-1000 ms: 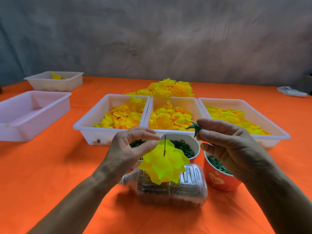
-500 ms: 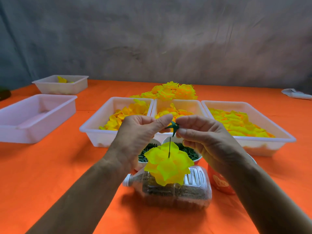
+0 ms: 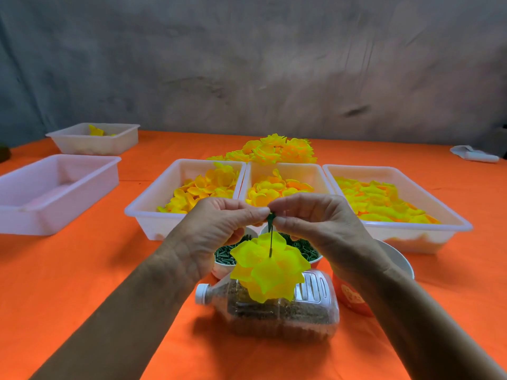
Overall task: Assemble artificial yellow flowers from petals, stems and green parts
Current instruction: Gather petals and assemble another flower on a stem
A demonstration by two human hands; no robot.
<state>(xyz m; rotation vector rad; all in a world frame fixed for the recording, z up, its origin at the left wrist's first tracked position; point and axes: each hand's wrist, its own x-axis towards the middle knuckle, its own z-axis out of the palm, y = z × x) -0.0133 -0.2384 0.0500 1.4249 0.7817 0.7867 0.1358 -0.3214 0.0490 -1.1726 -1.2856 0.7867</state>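
**Both hands pinch the stem above a hanging yellow flower**

The flower (image 3: 270, 266) hangs head-down over a clear ribbed bottle (image 3: 277, 308) lying on the orange-clothed counter (image 3: 68, 283). Its petals are thin, glossy, translucent yellow, layered and cupped. A thin dark stem (image 3: 271, 239) rises straight from its middle to a small green part (image 3: 271, 216) at the top. The left hand (image 3: 216, 229) and right hand (image 3: 318, 223) meet there, fingertips curled in a tight pinch grip on the stem's top and the green part. Behind, three white plastic trays (image 3: 153, 215) hold loose yellow-orange petals; small cups (image 3: 222, 267) hold dark green pieces.
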